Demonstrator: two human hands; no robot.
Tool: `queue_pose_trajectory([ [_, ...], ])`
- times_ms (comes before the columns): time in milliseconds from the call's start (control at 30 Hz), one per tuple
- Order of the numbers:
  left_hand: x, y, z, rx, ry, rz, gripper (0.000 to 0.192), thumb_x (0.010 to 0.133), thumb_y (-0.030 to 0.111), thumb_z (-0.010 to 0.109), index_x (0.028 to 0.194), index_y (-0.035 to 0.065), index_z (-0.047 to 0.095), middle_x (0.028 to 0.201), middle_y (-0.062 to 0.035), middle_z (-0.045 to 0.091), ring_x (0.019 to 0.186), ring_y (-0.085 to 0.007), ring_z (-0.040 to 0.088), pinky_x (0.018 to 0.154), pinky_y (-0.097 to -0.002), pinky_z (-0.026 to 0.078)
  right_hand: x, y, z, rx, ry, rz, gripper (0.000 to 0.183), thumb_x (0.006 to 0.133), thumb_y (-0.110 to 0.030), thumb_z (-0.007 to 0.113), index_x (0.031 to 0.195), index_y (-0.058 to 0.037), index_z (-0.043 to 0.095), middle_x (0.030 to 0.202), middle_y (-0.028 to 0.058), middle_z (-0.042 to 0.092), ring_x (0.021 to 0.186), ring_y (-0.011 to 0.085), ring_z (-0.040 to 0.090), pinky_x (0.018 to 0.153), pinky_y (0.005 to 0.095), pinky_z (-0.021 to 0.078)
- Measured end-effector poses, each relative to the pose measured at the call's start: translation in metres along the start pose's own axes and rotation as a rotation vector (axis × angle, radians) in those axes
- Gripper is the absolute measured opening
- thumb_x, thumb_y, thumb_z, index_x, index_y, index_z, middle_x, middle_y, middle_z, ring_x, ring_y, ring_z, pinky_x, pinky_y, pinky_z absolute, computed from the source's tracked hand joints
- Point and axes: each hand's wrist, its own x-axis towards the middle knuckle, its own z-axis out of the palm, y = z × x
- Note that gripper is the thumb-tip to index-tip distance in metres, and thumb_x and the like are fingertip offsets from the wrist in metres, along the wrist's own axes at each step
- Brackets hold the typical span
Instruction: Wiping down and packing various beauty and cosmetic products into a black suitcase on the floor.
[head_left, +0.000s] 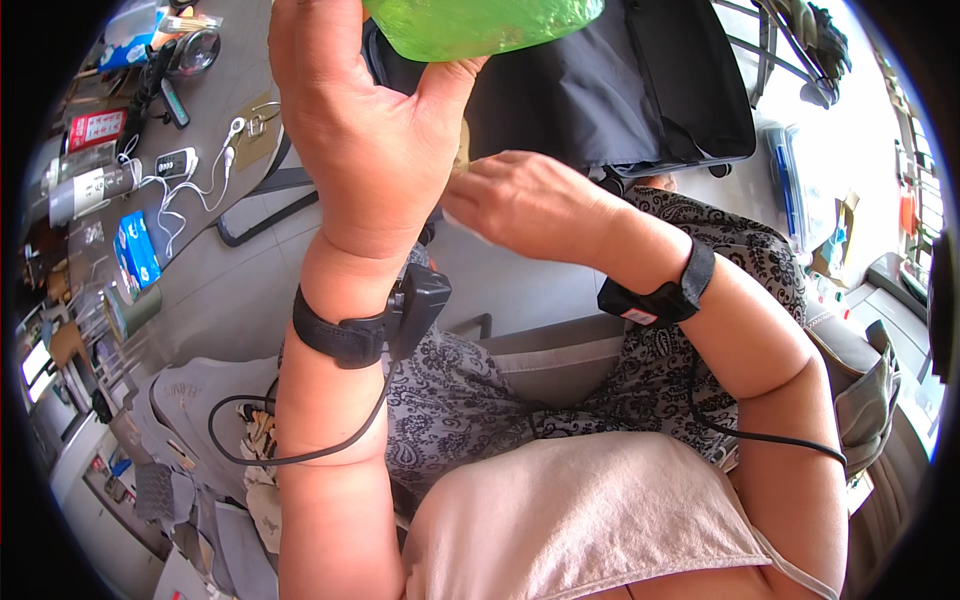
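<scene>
Raised in front of me, my left hand grips a translucent green object, its thumb beneath the lower edge. The upper part of that object is cut off by the picture's top, so its kind cannot be told. My right hand is lower and to the right, its fingers bent together near my left palm. A small tan thing shows between the two hands, partly hidden; whether the right fingers hold it is unclear. Beyond both hands lies a black fabric suitcase with caster wheels.
A grey table at left carries white earphones, a small device, a blue tissue pack and a glass jar. A grey bag lies left of my lap. A metal rack stands at upper right.
</scene>
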Motion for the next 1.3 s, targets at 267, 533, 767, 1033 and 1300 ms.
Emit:
queue_pose_trajectory([
  [267,-0.003,0.011,0.005,-0.081,-0.018,0.037,0.061,0.074,-0.001,0.082,0.13,0.0014,0.059,0.123,-0.0118,0.06,0.112,-0.0238,0.06,0.094,-0.0335,0.05,-0.001,-0.022,-0.01,0.089,-0.302,-0.021,0.011,0.078,-0.014,0.066,0.069,-0.0101,0.07,0.075,0.0053,0.068,0.072,0.0241,0.07,0.062,0.0373,0.0557],
  [533,-0.005,0.015,0.007,-0.132,-0.03,-0.041,0.062,0.073,0.001,0.084,0.129,0.0007,0.059,0.122,-0.0117,0.06,0.11,-0.0247,0.06,0.093,-0.034,0.049,-0.001,-0.024,-0.02,0.189,-0.585,0.059,0.012,0.082,-0.015,0.067,0.074,-0.0101,0.074,0.073,0.0069,0.071,0.07,0.0283,0.072,0.06,0.0399,0.0555],
  [767,-0.001,0.016,0.007,-0.059,-0.051,0.018,0.06,0.073,-0.001,0.083,0.128,0.0008,0.059,0.121,-0.0118,0.06,0.109,-0.0237,0.061,0.091,-0.0332,0.05,-0.001,-0.012,-0.014,0.15,-0.337,0.088,0.01,0.08,-0.016,0.068,0.075,-0.0096,0.074,0.075,0.0067,0.071,0.073,0.0271,0.073,0.059,0.0387,0.0554],
  [1033,-0.007,0.009,0.008,-0.101,-0.064,-0.229,0.062,0.072,-0.009,0.079,0.129,0.0012,0.058,0.124,-0.0099,0.06,0.109,-0.0201,0.062,0.093,-0.0314,0.051,0.008,0.015,-0.029,0.081,0.032,0.406,0.033,0.077,0.002,0.061,0.108,-0.0058,0.066,0.096,0.0099,0.063,0.095,0.0288,0.066,0.078,0.0386,0.057],
  [1300,-0.003,0.004,0.005,-0.114,-0.05,-0.243,0.064,0.075,-0.011,0.078,0.133,0.0006,0.054,0.13,-0.0101,0.059,0.113,-0.0191,0.062,0.094,-0.0299,0.052,0.007,0.048,-0.049,0.006,0.446,0.617,0.033,0.082,0.001,0.063,0.114,-0.0052,0.063,0.104,0.0139,0.066,0.092,0.0348,0.068,0.08,0.044,0.0563],
])
